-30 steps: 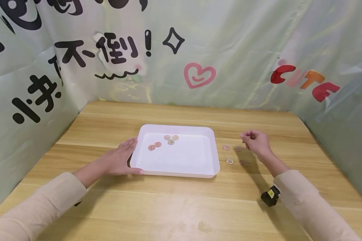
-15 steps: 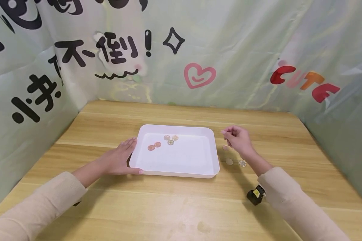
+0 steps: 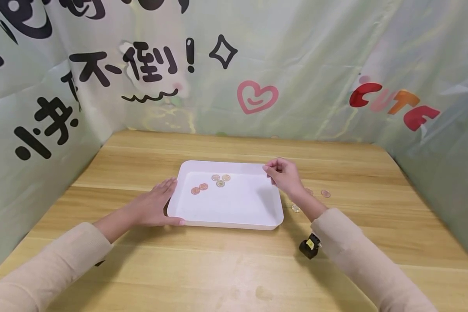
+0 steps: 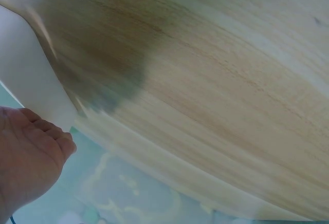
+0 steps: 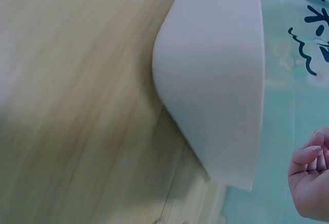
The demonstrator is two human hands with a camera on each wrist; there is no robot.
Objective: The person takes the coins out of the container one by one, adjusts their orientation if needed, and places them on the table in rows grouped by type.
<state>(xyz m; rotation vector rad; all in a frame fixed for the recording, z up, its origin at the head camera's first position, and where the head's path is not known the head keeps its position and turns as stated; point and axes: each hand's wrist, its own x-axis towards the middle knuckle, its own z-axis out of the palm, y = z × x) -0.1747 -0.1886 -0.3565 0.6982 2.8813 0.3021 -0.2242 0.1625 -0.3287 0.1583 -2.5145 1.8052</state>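
A shallow white tray lies on the table with several small round patterned coins in its left half, some copper and some golden. My left hand rests against the tray's left end, its fingers along the side wall and thumb at the front corner. Over the tray's right rear corner, my right hand is raised with thumb and forefinger pinched together on a coin, which the fingertips hide. In the right wrist view, the right hand shows curled fingers beyond the tray wall.
On the wooden table right of the tray lie more coins, such as a golden coin and a copper coin; the right forearm covers part of this spot. A printed cloth closes off the back and sides.
My right hand has moved left from above the loose coins to over the tray's right rear corner, fingers still pinched. The left hand, the tray and the coins in it have stayed in place.
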